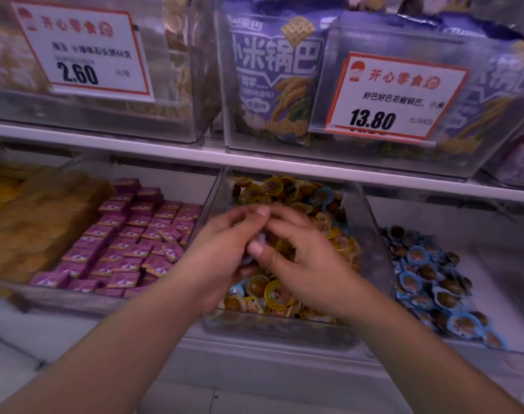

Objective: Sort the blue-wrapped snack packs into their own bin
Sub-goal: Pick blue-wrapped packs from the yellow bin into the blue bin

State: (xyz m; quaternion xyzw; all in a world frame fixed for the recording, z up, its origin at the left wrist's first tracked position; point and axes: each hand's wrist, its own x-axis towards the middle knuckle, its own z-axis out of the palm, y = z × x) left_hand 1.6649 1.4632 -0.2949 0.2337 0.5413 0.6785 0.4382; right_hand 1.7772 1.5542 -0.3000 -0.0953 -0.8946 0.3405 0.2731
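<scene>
Both hands hover over the middle clear bin [371, 222], which is full of small round snack packs, mostly yellow-wrapped [277, 295] with a few blue-wrapped ones [235, 289] mixed in. My left hand [222, 249] has its fingers curled around something pale and bluish; motion blur hides what it is. My right hand [305, 264] meets it, thumb and fingers touching the same spot. The bin on the right [494, 294] holds a pile of blue-wrapped packs [417, 255].
To the left, a bin of purple square packs [129, 243] and yellow bagged snacks [30, 216]. A white shelf edge [165, 150] runs above, carrying bins with price tags [84, 49] and purple bags [272, 70].
</scene>
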